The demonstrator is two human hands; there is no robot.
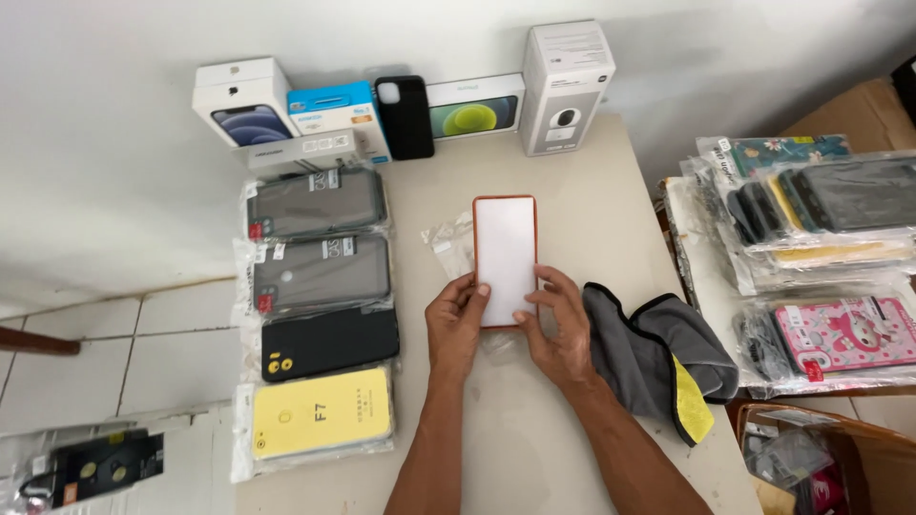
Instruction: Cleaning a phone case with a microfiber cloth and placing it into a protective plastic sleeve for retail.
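A phone (505, 250) with a white face and an orange-red case rim lies flat on the beige table (534, 448). My left hand (455, 322) grips its lower left edge, thumb resting on the face. My right hand (557, 326) holds the lower right corner with fingers curled over the edge. A clear plastic wrapper (450, 243) lies just left of the phone. A grey cloth with yellow trim (658, 358) is crumpled right beside my right wrist.
Packaged phone cases, grey (317, 202), black (329, 343) and yellow (320, 413), line the table's left side. Boxes (565, 86) and a black case (405, 116) stand against the back wall. More bagged cases (821, 248) fill a shelf on the right. Tiled floor lies at left.
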